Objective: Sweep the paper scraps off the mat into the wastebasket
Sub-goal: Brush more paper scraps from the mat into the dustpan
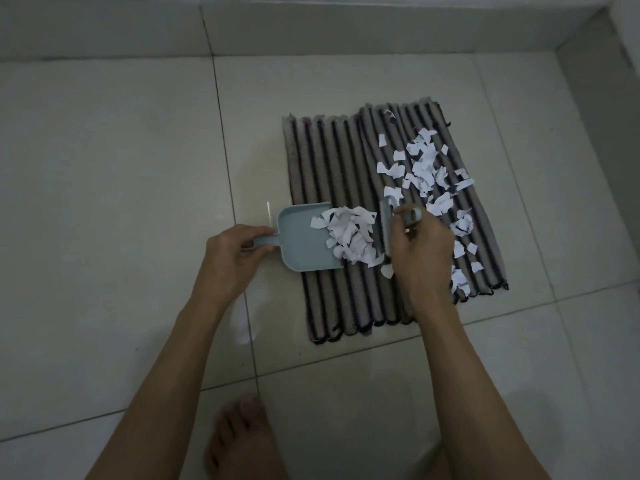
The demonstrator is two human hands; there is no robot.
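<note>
On the striped mat [346, 202], your left hand [232, 258] grips the dustpan [301, 237] handle, your right hand [420, 244] clamps the small brush [385, 230]. Paper scraps [426, 171] are feather-light and flutter easily; sweep gently, low.

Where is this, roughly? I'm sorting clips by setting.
Likely a room corner in a home: pale tiled floor meeting a tiled wall base, a striped mat strewn with paper scraps, and a bare foot.

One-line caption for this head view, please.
Left hand holds dustpan on mat; right hand brushes paper scraps in.
</note>
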